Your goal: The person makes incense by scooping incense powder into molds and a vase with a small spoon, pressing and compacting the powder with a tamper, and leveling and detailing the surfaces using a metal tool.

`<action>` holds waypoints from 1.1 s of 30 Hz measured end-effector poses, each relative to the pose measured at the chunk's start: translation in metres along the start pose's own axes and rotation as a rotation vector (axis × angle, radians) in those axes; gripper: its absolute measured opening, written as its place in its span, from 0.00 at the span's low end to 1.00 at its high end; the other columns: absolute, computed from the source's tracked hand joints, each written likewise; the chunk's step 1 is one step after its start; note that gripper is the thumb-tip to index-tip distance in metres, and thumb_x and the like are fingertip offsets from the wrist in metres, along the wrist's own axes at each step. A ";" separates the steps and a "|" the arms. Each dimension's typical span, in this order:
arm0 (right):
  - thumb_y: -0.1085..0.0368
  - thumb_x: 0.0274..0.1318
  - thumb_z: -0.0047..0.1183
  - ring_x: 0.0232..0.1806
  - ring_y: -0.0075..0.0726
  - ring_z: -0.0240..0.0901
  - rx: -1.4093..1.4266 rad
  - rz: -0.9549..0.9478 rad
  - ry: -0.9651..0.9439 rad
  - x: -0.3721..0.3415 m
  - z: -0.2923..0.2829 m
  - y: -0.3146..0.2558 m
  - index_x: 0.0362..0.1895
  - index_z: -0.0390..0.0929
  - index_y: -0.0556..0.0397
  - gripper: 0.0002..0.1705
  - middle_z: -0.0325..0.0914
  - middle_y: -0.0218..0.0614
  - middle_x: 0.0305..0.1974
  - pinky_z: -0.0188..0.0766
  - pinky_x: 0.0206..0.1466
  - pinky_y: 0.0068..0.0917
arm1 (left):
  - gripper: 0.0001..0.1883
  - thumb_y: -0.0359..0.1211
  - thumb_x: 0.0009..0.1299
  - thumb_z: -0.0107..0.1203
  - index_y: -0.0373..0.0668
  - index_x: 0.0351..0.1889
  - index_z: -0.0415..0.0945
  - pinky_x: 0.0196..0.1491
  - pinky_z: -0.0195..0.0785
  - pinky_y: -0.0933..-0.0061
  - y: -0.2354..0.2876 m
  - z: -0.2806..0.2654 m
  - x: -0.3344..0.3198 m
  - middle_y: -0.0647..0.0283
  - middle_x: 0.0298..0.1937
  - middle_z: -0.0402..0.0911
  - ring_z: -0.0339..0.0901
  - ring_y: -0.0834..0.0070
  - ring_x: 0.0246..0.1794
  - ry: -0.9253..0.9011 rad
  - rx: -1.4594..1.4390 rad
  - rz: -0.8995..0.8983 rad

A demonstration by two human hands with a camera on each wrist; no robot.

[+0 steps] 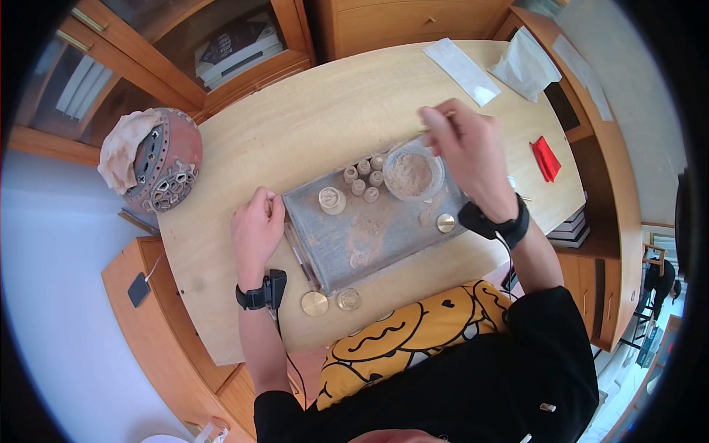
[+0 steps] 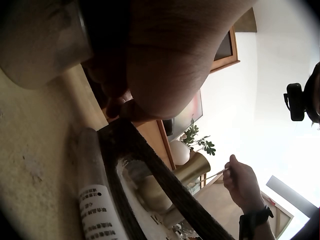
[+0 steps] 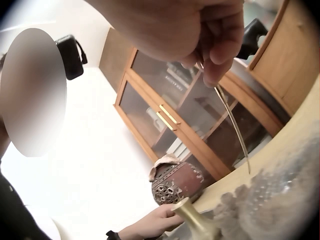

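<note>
My right hand [image 1: 473, 144] is raised above the right end of the grey tray [image 1: 325, 255], near a clear bowl [image 1: 391, 190] of brown powder. Its fingers pinch a thin brass-coloured rod [image 3: 233, 122] that points down. At the tray's left corner my left hand [image 1: 257, 225] rests with loosely curled fingers, fingertips right at the dark rim [image 2: 150, 160]. On the tray stand a flared brass piece [image 1: 332, 200] with powder in its top and several small brown moulded pieces [image 1: 358, 186]. A brass disc [image 1: 446, 223] lies near the tray's right side.
Along the tray's left side lies a slim labelled tube [image 2: 95, 205]. A brass lid [image 1: 314, 303] and a clear round dish [image 1: 349, 299] are near the front edge. A red openwork pot [image 1: 173, 151] stands left; a red packet [image 1: 546, 159] and white sheet [image 1: 461, 70] lie right.
</note>
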State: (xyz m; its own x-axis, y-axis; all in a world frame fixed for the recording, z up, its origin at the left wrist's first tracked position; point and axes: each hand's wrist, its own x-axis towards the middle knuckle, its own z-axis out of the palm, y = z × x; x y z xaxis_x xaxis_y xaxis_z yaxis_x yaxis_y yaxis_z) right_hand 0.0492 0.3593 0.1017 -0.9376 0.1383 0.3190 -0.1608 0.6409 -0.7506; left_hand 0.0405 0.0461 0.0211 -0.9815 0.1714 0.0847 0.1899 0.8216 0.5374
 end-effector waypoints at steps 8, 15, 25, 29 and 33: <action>0.57 0.69 0.50 0.22 0.18 0.71 0.225 0.384 -0.041 -0.019 -0.019 0.073 0.33 0.77 0.61 0.19 0.78 0.31 0.21 0.67 0.26 0.17 | 0.07 0.31 0.69 0.54 0.38 0.31 0.72 0.23 0.60 0.59 -0.002 0.003 0.001 0.56 0.14 0.69 0.69 0.58 0.15 0.008 0.001 0.020; 0.54 0.71 0.47 0.22 0.18 0.72 0.522 0.526 -0.125 -0.033 -0.009 0.089 0.33 0.76 0.57 0.19 0.78 0.30 0.24 0.66 0.26 0.17 | 0.07 0.32 0.69 0.55 0.38 0.31 0.72 0.23 0.60 0.60 -0.001 0.002 0.000 0.56 0.14 0.68 0.69 0.59 0.14 0.003 0.009 0.001; 0.51 0.71 0.48 0.21 0.19 0.70 0.657 0.578 -0.107 -0.016 -0.018 0.081 0.36 0.75 0.57 0.20 0.77 0.29 0.24 0.66 0.26 0.16 | 0.07 0.32 0.69 0.54 0.39 0.32 0.72 0.24 0.61 0.59 -0.002 0.002 0.000 0.56 0.14 0.69 0.71 0.59 0.16 -0.008 0.007 -0.010; 0.51 0.70 0.48 0.22 0.19 0.71 0.606 0.516 -0.094 0.000 -0.009 0.063 0.36 0.76 0.58 0.21 0.78 0.30 0.24 0.66 0.25 0.16 | 0.07 0.32 0.69 0.54 0.38 0.32 0.72 0.24 0.61 0.59 -0.001 0.002 0.000 0.55 0.15 0.70 0.71 0.58 0.16 -0.007 0.004 -0.010; 0.53 0.70 0.49 0.22 0.19 0.72 0.524 0.432 -0.136 0.010 0.006 0.041 0.35 0.77 0.61 0.21 0.79 0.32 0.24 0.67 0.25 0.17 | 0.07 0.32 0.69 0.54 0.38 0.32 0.72 0.24 0.62 0.59 -0.001 0.001 0.000 0.55 0.15 0.71 0.72 0.57 0.16 -0.009 0.000 -0.008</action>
State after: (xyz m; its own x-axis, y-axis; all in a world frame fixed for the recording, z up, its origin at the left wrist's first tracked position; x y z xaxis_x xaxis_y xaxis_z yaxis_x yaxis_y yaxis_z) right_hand 0.0310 0.3823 0.0710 -0.9760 0.1810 -0.1208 0.1397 0.0956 -0.9856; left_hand 0.0401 0.0460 0.0197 -0.9827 0.1699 0.0733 0.1824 0.8231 0.5378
